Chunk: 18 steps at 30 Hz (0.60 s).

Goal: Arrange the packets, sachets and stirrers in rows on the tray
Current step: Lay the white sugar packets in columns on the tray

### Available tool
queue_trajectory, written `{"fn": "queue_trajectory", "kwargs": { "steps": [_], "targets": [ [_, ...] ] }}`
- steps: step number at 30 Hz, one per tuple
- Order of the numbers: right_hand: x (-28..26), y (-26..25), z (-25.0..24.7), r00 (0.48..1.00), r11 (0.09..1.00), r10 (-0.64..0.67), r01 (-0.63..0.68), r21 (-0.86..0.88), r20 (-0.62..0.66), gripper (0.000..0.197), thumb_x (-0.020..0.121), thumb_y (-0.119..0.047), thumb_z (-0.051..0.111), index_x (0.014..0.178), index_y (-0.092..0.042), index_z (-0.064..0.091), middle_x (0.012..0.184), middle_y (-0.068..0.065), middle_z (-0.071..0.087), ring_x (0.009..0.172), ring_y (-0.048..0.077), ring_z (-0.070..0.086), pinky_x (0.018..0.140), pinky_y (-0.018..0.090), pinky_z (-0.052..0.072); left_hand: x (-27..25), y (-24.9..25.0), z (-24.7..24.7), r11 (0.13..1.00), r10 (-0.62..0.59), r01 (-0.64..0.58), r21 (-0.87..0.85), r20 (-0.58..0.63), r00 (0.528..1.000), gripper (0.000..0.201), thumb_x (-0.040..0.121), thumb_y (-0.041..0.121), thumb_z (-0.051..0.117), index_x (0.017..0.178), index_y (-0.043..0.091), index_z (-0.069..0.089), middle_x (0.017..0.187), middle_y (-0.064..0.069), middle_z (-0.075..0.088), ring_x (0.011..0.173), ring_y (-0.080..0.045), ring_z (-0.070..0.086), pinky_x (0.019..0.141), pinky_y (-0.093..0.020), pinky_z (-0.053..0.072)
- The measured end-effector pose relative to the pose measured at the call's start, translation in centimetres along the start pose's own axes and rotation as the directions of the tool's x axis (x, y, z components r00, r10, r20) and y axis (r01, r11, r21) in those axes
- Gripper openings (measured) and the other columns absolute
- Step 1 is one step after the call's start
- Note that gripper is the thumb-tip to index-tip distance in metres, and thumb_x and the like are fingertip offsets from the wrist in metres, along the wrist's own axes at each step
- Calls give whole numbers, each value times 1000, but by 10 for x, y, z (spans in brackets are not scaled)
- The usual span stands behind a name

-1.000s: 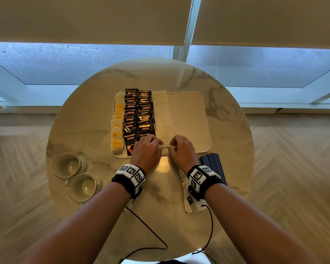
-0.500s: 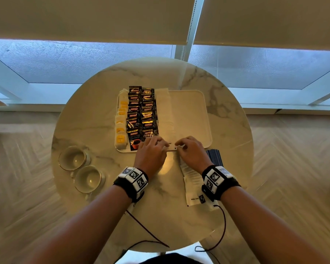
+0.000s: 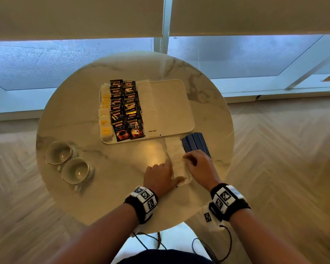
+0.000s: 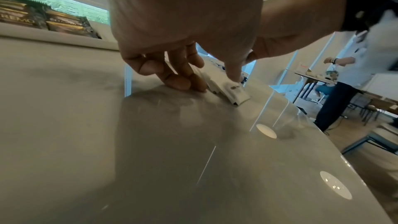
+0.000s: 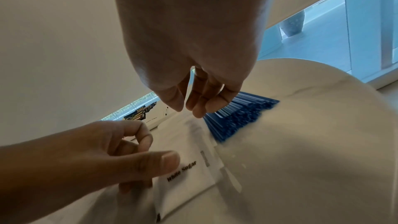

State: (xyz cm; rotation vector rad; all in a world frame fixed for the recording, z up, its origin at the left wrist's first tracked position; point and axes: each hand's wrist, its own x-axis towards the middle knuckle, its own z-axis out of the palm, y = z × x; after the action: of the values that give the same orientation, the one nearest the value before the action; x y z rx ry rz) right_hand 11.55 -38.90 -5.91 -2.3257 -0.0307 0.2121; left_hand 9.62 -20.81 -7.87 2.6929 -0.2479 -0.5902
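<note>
In the head view, a white rectangular tray (image 3: 181, 103) is seen on a round marble table (image 3: 69, 115). Its left part is filled with a column of white-and-yellow sachets (image 3: 104, 115), two columns of dark coffee packets (image 3: 125, 109) and a column of white sugar sachets (image 3: 148, 107); its right part is bare. A loose row of white sugar sachets (image 3: 176, 159) lies on the table just in front of the tray's near right corner, and a bundle of blue stirrers (image 3: 195, 144) lies just to its right, touching it. The left hand (image 3: 160, 177) is laid at the row's left edge with the thumb stretched across its near end. The right hand (image 3: 200, 167) is set at the row's right edge, fingers bent down onto it. Two cups (image 3: 69, 161) stand at the table's left.

In the left wrist view, the left hand (image 4: 183, 28) is shown with fingertips (image 4: 178, 83) pressed to the table beside the white sugar sachets (image 4: 231, 89), while the thumb is pressed onto the nearest sachet. The coffee packets (image 4: 64, 25) are visible on the tray rim (image 4: 53, 37) at upper left.

In the right wrist view, the nearest sachet, marked "White Sugar" (image 5: 185, 173), is pinned under the left thumb (image 5: 165, 161), with the other left fingers curled at the stack's edge. The right hand (image 5: 189, 40) hangs above the row, its fingertips (image 5: 198, 110) gathered close together at the sachets' right edge beside the blue stirrers (image 5: 237, 117); whether anything is pinched cannot be told.
</note>
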Motion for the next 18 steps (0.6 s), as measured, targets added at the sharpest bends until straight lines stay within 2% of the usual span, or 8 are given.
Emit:
{"fn": "queue_trajectory", "kwargs": {
  "steps": [4,6,8,10,13,16,18],
  "targets": [
    [-14,14,2,1000,1000,-3,3,-1,-13,14,90,-8,69,101,-16,73,96,-4,62,85,4,60,78,12,48,6,-2,1,985,-39,44,-168,34,999,48,78,66,65,94,30,39,78,8,65,75,-17,64,75,-40,53],
    [-17,17,4,1000,1000,-7,7,18,-12,14,91,-9,69,102,-15,72,97,-3,63,87,7,61,81,20,52,6,-8,-3,969,-33,43,-245,44,998,46,77,59,72,96,32,40,77,10,65,73,-13,64,71,-38,54],
    [-17,15,5,1000,1000,-14,14,27,-1,13,92,-10,68,104,-15,72,98,-3,63,88,7,61,83,22,53,6,-15,-7,956,-5,23,-294,60,998,43,78,52,75,101,31,46,78,11,66,74,-9,64,70,-34,55],
    [-16,12,4,1000,999,-24,24,38,14,15,92,-9,66,105,-15,72,100,-3,63,88,7,60,83,22,53,4,-22,-13,952,48,-21,-306,83,995,33,83,47,74,103,29,56,83,13,65,78,-7,62,74,-31,54],
    [-15,7,3,996,998,-38,34,53,78,25,88,-9,66,111,-16,69,105,-5,60,88,5,58,84,20,51,3,-30,-28,966,175,-157,-207,72,982,24,93,44,63,106,25,68,95,9,63,84,-8,58,78,-28,52],
    [-12,4,4,980,997,-69,59,58,187,37,86,-23,71,123,-21,65,115,-9,56,96,3,56,89,14,46,5,-33,-44,939,276,-263,-220,33,961,20,97,38,59,108,25,69,98,9,59,84,-3,53,75,-16,45],
    [-9,2,5,967,993,-110,97,68,230,42,88,-30,71,128,-20,64,121,-9,56,104,2,56,93,11,42,6,-33,-52,904,326,-318,-285,-22,945,16,96,35,61,107,25,69,97,10,58,84,-2,54,74,-14,45]
  ]
}}
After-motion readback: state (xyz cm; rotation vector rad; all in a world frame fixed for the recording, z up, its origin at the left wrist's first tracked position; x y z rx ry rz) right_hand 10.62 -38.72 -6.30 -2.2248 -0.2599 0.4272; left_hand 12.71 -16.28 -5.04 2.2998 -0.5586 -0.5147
